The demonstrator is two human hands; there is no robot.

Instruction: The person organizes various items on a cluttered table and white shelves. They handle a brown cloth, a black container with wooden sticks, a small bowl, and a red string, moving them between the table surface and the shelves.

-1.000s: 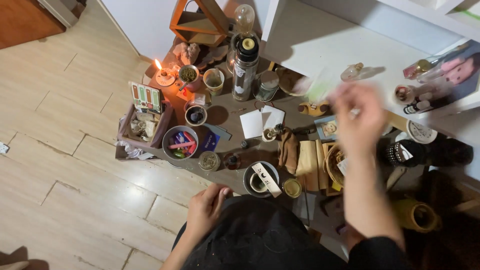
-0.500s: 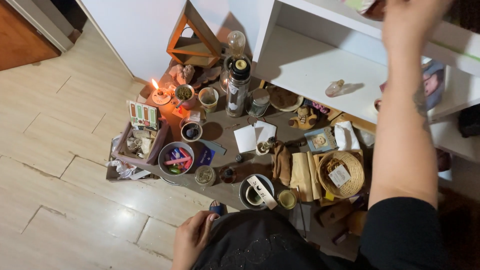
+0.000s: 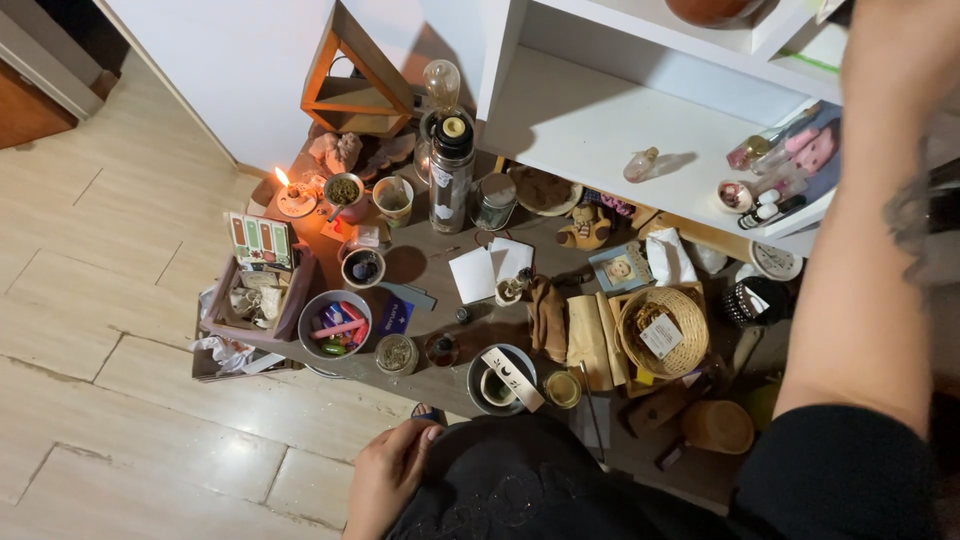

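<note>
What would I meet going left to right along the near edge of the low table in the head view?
Grey bowl of coloured sticks → small herb jar → dark bowl with a paper strip → small yellow jar → woven basket.

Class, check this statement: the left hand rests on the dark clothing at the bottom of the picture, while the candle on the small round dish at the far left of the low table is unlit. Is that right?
Not quite. The head view shows the candle burning, with a bright flame above its small round dish; it is not unlit. The rest holds: the left hand rests on the dark clothing at the bottom of the picture.
</note>
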